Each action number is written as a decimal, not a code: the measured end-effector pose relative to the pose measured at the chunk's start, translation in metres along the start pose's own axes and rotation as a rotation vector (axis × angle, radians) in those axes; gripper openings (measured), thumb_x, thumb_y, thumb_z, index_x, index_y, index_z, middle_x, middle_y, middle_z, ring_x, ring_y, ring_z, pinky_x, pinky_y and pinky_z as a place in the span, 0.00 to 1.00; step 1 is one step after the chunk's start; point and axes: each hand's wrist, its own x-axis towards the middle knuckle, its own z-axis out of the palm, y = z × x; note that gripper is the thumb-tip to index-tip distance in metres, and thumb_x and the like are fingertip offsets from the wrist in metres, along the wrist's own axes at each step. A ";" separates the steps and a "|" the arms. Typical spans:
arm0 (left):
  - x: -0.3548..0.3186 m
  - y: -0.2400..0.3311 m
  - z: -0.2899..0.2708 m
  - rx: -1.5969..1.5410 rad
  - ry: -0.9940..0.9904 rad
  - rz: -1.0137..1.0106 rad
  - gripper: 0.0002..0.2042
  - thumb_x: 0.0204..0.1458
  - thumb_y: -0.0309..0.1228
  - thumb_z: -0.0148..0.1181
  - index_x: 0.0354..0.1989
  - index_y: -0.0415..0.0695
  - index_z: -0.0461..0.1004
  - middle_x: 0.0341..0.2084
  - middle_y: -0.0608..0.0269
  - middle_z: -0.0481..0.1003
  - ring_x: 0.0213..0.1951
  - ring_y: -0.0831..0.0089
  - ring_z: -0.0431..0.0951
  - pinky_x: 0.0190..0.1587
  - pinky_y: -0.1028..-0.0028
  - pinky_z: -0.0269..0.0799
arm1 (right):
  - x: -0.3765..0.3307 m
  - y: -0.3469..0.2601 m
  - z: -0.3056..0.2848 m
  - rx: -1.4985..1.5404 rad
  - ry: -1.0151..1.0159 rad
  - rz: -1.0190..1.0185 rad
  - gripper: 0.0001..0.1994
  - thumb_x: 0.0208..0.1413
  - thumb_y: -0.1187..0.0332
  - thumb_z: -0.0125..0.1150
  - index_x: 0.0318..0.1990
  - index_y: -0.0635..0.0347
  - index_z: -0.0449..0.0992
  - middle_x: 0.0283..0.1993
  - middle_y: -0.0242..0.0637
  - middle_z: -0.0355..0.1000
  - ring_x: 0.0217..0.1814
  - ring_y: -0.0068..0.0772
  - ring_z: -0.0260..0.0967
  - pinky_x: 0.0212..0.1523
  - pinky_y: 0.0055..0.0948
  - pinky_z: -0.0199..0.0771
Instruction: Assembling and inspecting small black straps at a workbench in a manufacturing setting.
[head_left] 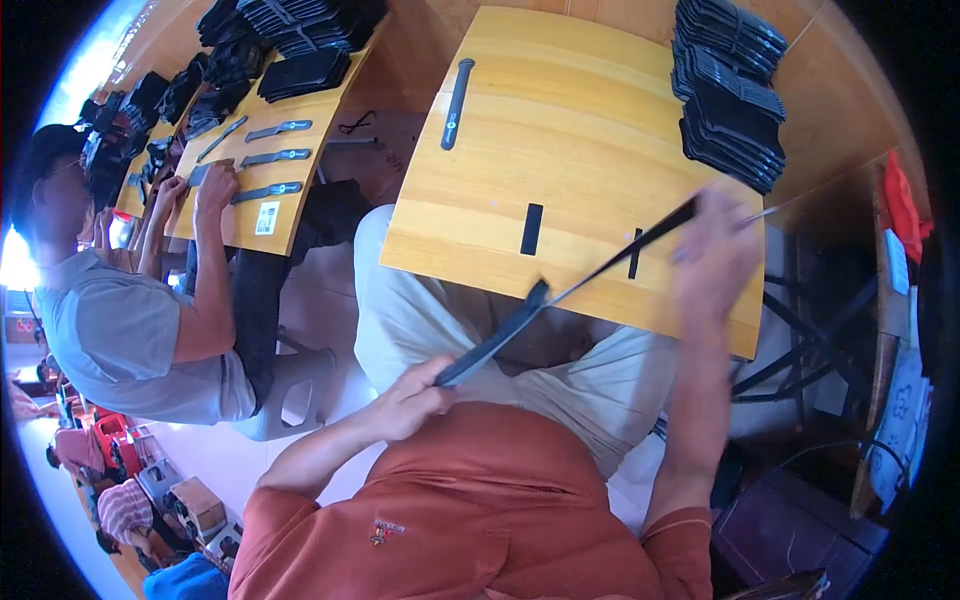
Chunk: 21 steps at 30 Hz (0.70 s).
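Note:
My left hand [415, 398] is closed round one end of a dark grey strap [495, 340], held in front of my lap near the table's front edge. From the strap's far end a narrow black strip [640, 247] stretches up to the right, pulled taut. Its upper end runs into my right hand [715, 250], which is closed and smeared by motion above the table's right side. A thin pointed thing juts from behind that hand, too blurred to name. Another grey strap [457, 105] with rounded ends lies at the table's far left.
On the wooden table [570, 120] lie a short black patch [532, 229] and another [635, 253] partly behind the strip. Bundled black straps [730, 100] are stacked at the far right. To the left, a co-worker [130, 280] handles straps at another table [270, 215].

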 end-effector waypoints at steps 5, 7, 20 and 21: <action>-0.027 -0.025 -0.030 -0.251 0.134 -0.133 0.08 0.51 0.21 0.49 0.40 0.42 0.66 0.22 0.69 0.64 0.23 0.81 0.62 0.25 0.77 0.57 | 0.079 -0.033 0.014 0.254 0.120 -0.391 0.08 0.65 0.68 0.64 0.39 0.65 0.79 0.25 0.24 0.70 0.19 0.11 0.58 0.19 0.15 0.56; -0.027 -0.024 -0.024 -0.259 0.203 -0.137 0.10 0.50 0.20 0.49 0.41 0.42 0.66 0.23 0.68 0.64 0.23 0.81 0.63 0.25 0.77 0.57 | 0.081 -0.036 0.031 0.123 0.054 -0.486 0.08 0.64 0.70 0.66 0.43 0.66 0.81 0.29 0.20 0.70 0.23 0.10 0.61 0.22 0.16 0.62; -0.015 -0.033 -0.013 -0.333 0.165 -0.003 0.10 0.57 0.20 0.49 0.46 0.43 0.65 0.25 0.67 0.66 0.26 0.77 0.65 0.31 0.76 0.62 | 0.043 0.086 0.173 -0.675 -0.521 -0.678 0.09 0.60 0.61 0.65 0.42 0.51 0.86 0.43 0.34 0.83 0.42 0.47 0.81 0.43 0.44 0.81; -0.015 -0.033 -0.014 -0.348 0.143 0.021 0.08 0.61 0.25 0.49 0.47 0.43 0.65 0.25 0.66 0.66 0.27 0.77 0.65 0.32 0.76 0.62 | 0.043 0.086 0.176 -0.672 -0.522 -0.683 0.09 0.60 0.61 0.65 0.42 0.51 0.86 0.43 0.34 0.83 0.42 0.47 0.81 0.43 0.44 0.81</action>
